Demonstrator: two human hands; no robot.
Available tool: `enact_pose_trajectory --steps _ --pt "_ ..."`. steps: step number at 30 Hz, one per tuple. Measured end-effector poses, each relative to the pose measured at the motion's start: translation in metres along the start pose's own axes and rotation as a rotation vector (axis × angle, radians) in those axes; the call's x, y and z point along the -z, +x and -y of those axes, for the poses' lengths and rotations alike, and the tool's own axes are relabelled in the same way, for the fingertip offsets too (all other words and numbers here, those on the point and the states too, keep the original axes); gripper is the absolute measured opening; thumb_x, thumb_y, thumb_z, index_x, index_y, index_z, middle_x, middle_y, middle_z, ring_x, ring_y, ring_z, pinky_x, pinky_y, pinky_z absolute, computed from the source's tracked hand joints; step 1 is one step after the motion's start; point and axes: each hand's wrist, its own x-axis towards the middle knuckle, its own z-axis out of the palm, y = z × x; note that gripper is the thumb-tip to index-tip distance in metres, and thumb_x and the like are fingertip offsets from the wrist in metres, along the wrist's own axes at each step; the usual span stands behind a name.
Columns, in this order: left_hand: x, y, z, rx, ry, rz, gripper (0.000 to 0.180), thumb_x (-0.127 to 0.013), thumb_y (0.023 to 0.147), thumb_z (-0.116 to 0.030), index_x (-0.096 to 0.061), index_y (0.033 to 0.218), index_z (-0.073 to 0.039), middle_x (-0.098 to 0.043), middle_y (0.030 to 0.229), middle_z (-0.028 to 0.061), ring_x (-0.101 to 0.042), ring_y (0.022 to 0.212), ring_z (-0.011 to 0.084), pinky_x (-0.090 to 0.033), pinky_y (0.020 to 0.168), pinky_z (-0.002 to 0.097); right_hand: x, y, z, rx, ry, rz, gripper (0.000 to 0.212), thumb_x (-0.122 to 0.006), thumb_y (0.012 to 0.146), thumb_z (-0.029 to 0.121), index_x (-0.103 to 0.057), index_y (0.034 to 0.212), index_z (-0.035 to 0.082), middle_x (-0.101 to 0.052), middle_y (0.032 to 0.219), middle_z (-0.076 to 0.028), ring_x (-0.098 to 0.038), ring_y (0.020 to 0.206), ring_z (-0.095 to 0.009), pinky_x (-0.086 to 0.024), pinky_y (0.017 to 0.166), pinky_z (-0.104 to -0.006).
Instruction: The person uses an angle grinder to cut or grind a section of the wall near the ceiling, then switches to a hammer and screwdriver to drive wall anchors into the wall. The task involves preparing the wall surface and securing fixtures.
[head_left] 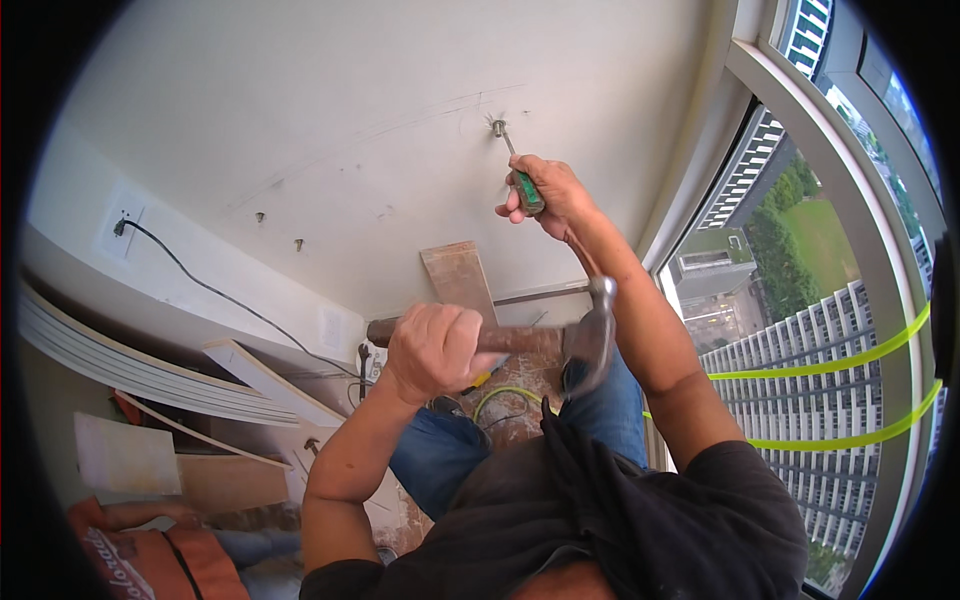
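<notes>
My left hand (432, 350) is wrapped round the wooden handle of a claw hammer (525, 342). Its metal head, slightly smeared by motion, hangs in front of my right forearm. Further up, my right hand (552, 192) grips a screwdriver (527, 192) by its green handle. The screwdriver's shaft reaches up to a metal anchor (497, 128) that sticks out of the white wall (400, 80). Whether the tip sits in the anchor or against its edge I cannot tell. The hammer is apart from the screwdriver.
Two more metal fixings (299, 245) protrude from the wall at left. A black cable (220, 290) runs from a socket (122, 228). Boards (455, 275) lean below. At right is a large window (790, 230) with yellow-green straps (820, 368). Another person (160, 560) is at lower left.
</notes>
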Motion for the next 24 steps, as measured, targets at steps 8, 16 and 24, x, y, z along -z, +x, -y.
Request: enact_pose_trajectory --steps 8,16,24 --pt "0.003 -0.009 -0.004 -0.029 -0.088 -0.126 0.050 -0.078 0.082 -0.040 -0.058 0.105 0.000 -0.057 0.080 0.0099 -0.059 0.063 0.0279 -0.049 0.057 0.0392 -0.019 -0.003 0.001 -0.031 0.002 -0.097 0.033 -0.060 0.101 0.026 -0.057 0.093 -0.005 -0.057 0.059 -0.011 -0.047 0.037 -0.019 -0.063 0.075 -0.0451" --pt "-0.002 -0.021 0.002 0.017 -0.120 -0.092 0.055 -0.082 0.071 -0.034 -0.058 0.107 0.000 -0.059 0.083 0.0103 -0.060 0.065 0.0292 -0.049 0.060 0.0408 -0.017 0.000 -0.007 -0.004 -0.051 -0.118 0.036 -0.061 0.100 0.029 -0.057 0.094 -0.006 -0.056 0.062 -0.011 -0.047 0.037 -0.018 -0.063 0.067 -0.0437" --pt "-0.002 -0.023 0.004 0.000 -0.104 -0.097 0.051 -0.082 0.072 -0.031 -0.059 0.106 0.000 -0.059 0.082 0.0097 -0.060 0.065 0.0282 -0.049 0.059 0.0398 -0.010 0.009 -0.009 -0.001 -0.035 -0.099 0.034 -0.064 0.098 0.029 -0.057 0.091 -0.004 -0.057 0.069 -0.011 -0.047 0.039 -0.019 -0.062 0.068 -0.0443"
